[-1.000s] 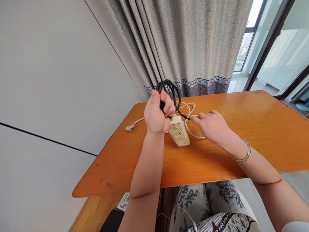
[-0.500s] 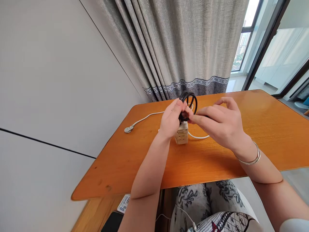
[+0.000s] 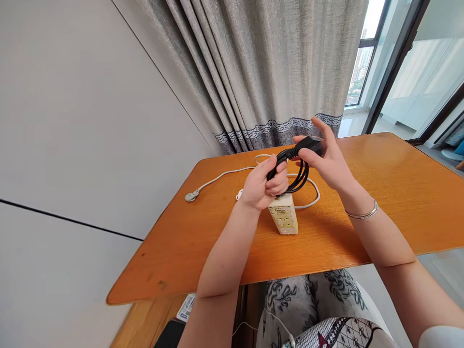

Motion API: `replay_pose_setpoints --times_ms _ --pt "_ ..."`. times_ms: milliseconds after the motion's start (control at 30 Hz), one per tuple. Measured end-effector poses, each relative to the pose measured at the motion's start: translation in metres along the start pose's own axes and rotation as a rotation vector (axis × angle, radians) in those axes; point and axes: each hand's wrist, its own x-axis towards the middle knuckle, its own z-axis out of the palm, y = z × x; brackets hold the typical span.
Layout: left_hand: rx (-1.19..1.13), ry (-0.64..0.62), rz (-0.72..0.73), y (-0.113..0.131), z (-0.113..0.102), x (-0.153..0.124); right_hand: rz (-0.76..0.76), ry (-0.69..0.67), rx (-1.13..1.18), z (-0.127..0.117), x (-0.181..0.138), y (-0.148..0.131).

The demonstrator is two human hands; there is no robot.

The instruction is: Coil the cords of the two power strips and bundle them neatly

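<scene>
My left hand (image 3: 261, 186) is closed around a coiled black cable (image 3: 297, 178), held above the orange wooden table (image 3: 380, 193). My right hand (image 3: 324, 157) pinches the black plug end (image 3: 307, 143) of that cable between thumb and fingers, raised a little higher. Directly below the hands a cream power strip (image 3: 284, 218) lies on the table. Its white cord (image 3: 224, 175) loops behind the hands and runs left to a white plug (image 3: 191, 196) near the table's left edge.
A grey curtain (image 3: 275, 72) hangs behind the table, with a white wall (image 3: 72, 121) to the left and a window at the right. Under the table's near edge are my patterned lap, a phone (image 3: 169, 334) and a card on a lower wooden surface.
The right hand has pulled the black plug end up and to the right, away from the coil. The left hand dropped slightly with the coil. The power strip now shows more fully.
</scene>
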Motion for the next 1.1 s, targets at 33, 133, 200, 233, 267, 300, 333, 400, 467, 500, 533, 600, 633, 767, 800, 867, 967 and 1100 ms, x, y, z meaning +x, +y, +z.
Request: replay_pose_setpoints --times_ms 33,133,200,233,267,300,333,400,467,500,533,600,633,767,800,867,967,1100 --pt "-0.015 0.017 -0.006 0.000 0.000 0.001 0.028 -0.027 0.053 0.000 0.001 0.001" --pt "-0.023 0.029 -0.032 0.000 0.000 0.002 0.087 -0.089 0.158 0.001 0.001 0.004" --pt "-0.010 0.022 -0.045 0.000 0.002 0.001 0.108 -0.063 0.166 0.003 0.001 0.003" --pt "-0.001 0.023 -0.047 0.000 0.003 0.001 0.107 -0.027 0.157 0.004 0.001 0.003" --pt "0.008 0.029 -0.048 0.000 0.004 0.001 0.096 0.016 0.145 0.005 0.001 0.002" --pt "0.018 0.039 -0.046 -0.001 0.005 0.000 0.077 0.061 0.133 0.006 0.001 0.002" --pt "0.030 0.053 -0.039 -0.001 0.006 0.000 0.053 0.102 0.122 0.007 0.001 0.002" --pt "0.064 0.085 -0.009 -0.002 0.006 0.000 0.007 0.158 0.106 0.008 0.001 0.002" --pt "0.114 0.107 0.044 -0.003 0.006 0.001 -0.018 0.175 0.089 0.008 0.001 0.003" --pt "0.142 0.112 0.078 -0.004 0.005 0.001 -0.023 0.174 0.078 0.008 0.001 0.004" --pt "0.170 0.114 0.115 -0.005 0.004 0.002 -0.023 0.170 0.064 0.008 0.000 0.005" --pt "0.219 0.122 0.196 -0.007 0.003 0.003 -0.019 0.163 0.035 0.008 0.000 0.006" --pt "0.240 0.132 0.236 -0.008 0.003 0.004 -0.017 0.164 0.026 0.009 0.000 0.007" --pt "0.272 0.218 0.355 -0.013 0.005 0.006 -0.022 0.206 0.016 0.016 0.000 0.010" --pt "0.267 0.235 0.367 -0.014 0.006 0.006 -0.029 0.210 0.007 0.017 0.000 0.010" --pt "0.257 0.246 0.361 -0.015 0.008 0.006 -0.051 0.185 -0.023 0.019 0.001 0.011" --pt "0.267 0.228 0.281 -0.013 0.009 0.004 -0.063 0.122 -0.041 0.020 0.002 0.013" --pt "0.285 0.200 0.200 -0.010 0.009 0.000 -0.018 0.141 0.035 0.020 0.002 0.015"
